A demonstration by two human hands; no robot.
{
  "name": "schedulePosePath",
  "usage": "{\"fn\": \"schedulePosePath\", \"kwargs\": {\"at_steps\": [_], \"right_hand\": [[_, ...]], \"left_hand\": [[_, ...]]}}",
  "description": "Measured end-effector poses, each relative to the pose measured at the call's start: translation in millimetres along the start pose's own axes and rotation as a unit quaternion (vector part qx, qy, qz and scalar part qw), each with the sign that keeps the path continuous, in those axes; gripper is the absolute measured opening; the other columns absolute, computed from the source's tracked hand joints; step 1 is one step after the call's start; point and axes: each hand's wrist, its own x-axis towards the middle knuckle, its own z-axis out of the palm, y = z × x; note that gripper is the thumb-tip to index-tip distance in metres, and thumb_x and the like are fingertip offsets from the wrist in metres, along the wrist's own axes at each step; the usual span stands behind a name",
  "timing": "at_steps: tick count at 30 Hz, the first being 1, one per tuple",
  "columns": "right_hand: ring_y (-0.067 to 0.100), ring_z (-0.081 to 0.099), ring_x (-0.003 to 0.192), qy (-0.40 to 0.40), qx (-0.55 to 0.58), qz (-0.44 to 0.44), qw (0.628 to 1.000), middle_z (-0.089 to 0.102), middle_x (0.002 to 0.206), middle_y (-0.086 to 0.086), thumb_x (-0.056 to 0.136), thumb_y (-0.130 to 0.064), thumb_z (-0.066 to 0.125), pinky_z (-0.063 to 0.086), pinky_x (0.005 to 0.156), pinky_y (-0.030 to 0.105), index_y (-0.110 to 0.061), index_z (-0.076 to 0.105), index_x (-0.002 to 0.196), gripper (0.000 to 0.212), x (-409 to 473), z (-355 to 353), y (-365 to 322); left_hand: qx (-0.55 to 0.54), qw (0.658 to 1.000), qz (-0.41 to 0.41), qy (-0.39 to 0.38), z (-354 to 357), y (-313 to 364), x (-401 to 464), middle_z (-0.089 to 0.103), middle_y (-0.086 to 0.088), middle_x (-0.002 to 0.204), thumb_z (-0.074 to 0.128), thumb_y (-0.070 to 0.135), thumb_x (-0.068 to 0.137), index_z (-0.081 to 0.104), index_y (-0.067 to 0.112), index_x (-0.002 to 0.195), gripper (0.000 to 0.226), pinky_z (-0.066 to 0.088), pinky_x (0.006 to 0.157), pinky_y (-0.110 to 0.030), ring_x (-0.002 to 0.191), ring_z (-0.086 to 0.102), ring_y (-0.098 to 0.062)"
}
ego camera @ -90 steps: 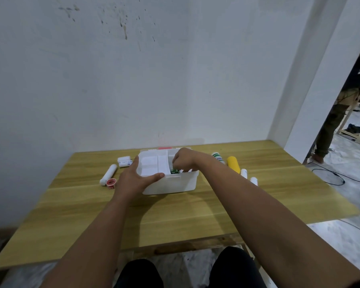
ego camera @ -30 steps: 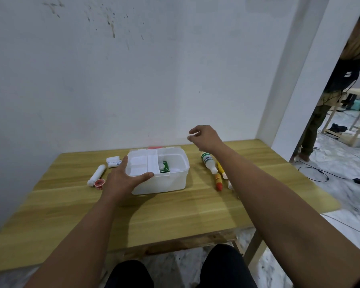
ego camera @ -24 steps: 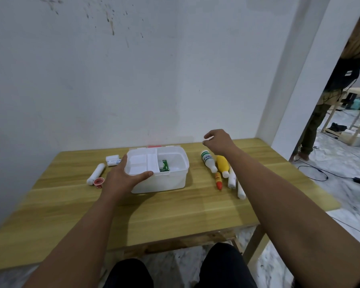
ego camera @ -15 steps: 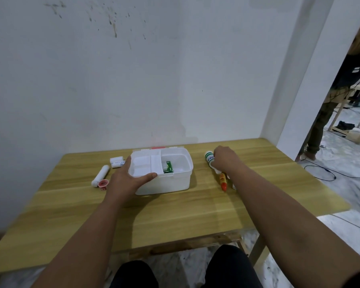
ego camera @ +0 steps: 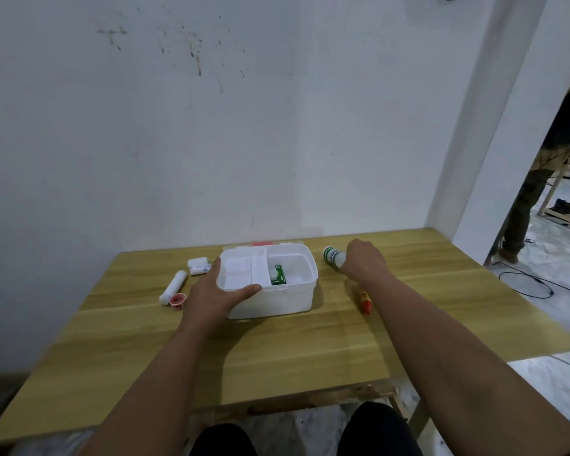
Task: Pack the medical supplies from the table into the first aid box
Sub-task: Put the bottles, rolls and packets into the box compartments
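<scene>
The white first aid box (ego camera: 305, 296) stands open in the middle of the wooden table (ego camera: 277, 350), with a green packet (ego camera: 279, 274) inside. My left hand (ego camera: 216, 292) grips the box's front left rim. My right hand (ego camera: 362, 264) lies over a white bottle with a green cap (ego camera: 332, 255) to the right of the box, fingers closed around it. An orange and red tube (ego camera: 365, 300) lies beside my right forearm. Left of the box lie a white roll (ego camera: 173, 284), a small red cup (ego camera: 178, 300) and small white packets (ego camera: 198, 265).
The table's back edge meets a white wall. A white pillar stands at the right, and beyond it a person's legs (ego camera: 520, 212) on a marble floor with a black cable (ego camera: 527, 281). My knees show under the table's front edge.
My right hand left the box, swung right over the bottles and came down on the green-capped bottle. The left hand has stayed on the box. The yellow bottle is now hidden.
</scene>
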Motion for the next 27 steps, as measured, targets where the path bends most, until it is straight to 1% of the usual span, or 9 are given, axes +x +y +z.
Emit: {"fn": "schedulePosePath", "kwargs": {"at_steps": [2,5,7,11,13,15,20,23,27], "right_hand": [[0.030,0.069,0.088,0.032,0.053,0.002,0.998,0.069,0.090,0.011,0.086,-0.015,0.066,0.053,0.067,0.035,-0.003,0.069,0.096,0.016,6.4,-8.8,2.0],[0.028,0.070,0.102,0.076,0.150,0.000,0.986,0.074,0.110,0.010,0.082,-0.008,0.068,0.051,0.075,0.028,-0.006,0.077,0.108,0.028,14.0,-21.0,0.8],[0.025,0.069,0.107,0.098,0.204,-0.006,0.974,0.074,0.117,0.008,0.084,-0.009,0.069,0.048,0.081,0.024,-0.009,0.077,0.112,0.029,16.5,-30.3,-3.8],[0.020,0.068,0.106,0.152,0.290,-0.030,0.944,0.074,0.116,0.005,0.084,-0.018,0.074,0.047,0.083,0.023,-0.011,0.075,0.115,0.032,18.5,-54.5,-22.8],[0.019,0.070,0.104,0.167,0.345,-0.043,0.923,0.075,0.114,0.003,0.082,-0.019,0.075,0.055,0.088,0.028,-0.012,0.075,0.114,0.032,19.6,-66.7,-35.5],[0.020,0.071,0.100,0.163,0.389,-0.057,0.905,0.075,0.112,0.001,0.081,-0.020,0.076,0.061,0.087,0.041,-0.014,0.076,0.112,0.032,19.9,-76.2,-48.2],[0.021,0.072,0.097,0.096,0.387,-0.108,0.911,0.073,0.101,0.001,0.080,-0.017,0.080,0.063,0.081,0.043,-0.011,0.077,0.110,0.031,15.5,-78.1,-78.1],[0.025,0.072,0.095,0.046,0.349,-0.127,0.928,0.071,0.103,0.004,0.081,-0.014,0.081,0.065,0.076,0.043,-0.008,0.076,0.112,0.031,8.1,-67.4,-88.7],[0.024,0.071,0.101,0.013,0.280,-0.154,0.948,0.073,0.109,0.006,0.082,-0.014,0.081,0.062,0.085,0.043,-0.007,0.075,0.114,0.034,4.2,-47.9,-94.7]], "left_hand": [[0.004,1.000,0.004,0.002,0.4,1.1,-0.1,0.044,0.000,0.154,0.081,0.067,0.064,0.026,0.030,0.157,0.114,0.044,0.101,-0.044,0.139,0.042,-0.025],[0.008,1.000,0.004,0.002,0.9,0.0,0.5,0.044,-0.001,0.154,0.080,0.068,0.064,0.026,0.030,0.158,0.115,0.045,0.101,-0.045,0.139,0.042,-0.026],[0.010,1.000,-0.001,0.000,0.7,-1.4,1.5,0.044,-0.002,0.155,0.079,0.071,0.062,0.026,0.030,0.158,0.117,0.045,0.102,-0.046,0.139,0.042,-0.026],[0.006,1.000,-0.003,-0.001,0.0,-1.0,1.7,0.042,-0.003,0.155,0.080,0.071,0.061,0.026,0.028,0.158,0.119,0.045,0.104,-0.047,0.140,0.041,-0.027],[0.004,1.000,-0.001,-0.003,0.4,-2.1,2.4,0.042,-0.003,0.155,0.080,0.069,0.062,0.026,0.028,0.158,0.118,0.045,0.103,-0.047,0.139,0.041,-0.027],[0.002,1.000,-0.001,-0.005,0.4,-2.3,2.8,0.043,-0.002,0.155,0.080,0.070,0.062,0.026,0.028,0.158,0.119,0.045,0.103,-0.047,0.139,0.041,-0.027],[0.002,1.000,0.009,0.004,1.8,1.0,1.4,0.043,-0.003,0.155,0.082,0.064,0.066,0.026,0.026,0.158,0.114,0.044,0.101,-0.043,0.139,0.041,-0.026],[0.005,1.000,0.004,0.003,1.6,-1.0,2.3,0.042,-0.002,0.156,0.081,0.069,0.063,0.026,0.028,0.158,0.118,0.045,0.102,-0.046,0.139,0.041,-0.027],[0.017,1.000,-0.008,-0.001,0.4,-4.4,4.6,0.040,-0.003,0.157,0.079,0.075,0.058,0.024,0.029,0.159,0.123,0.047,0.103,-0.048,0.141,0.040,-0.027]]}}
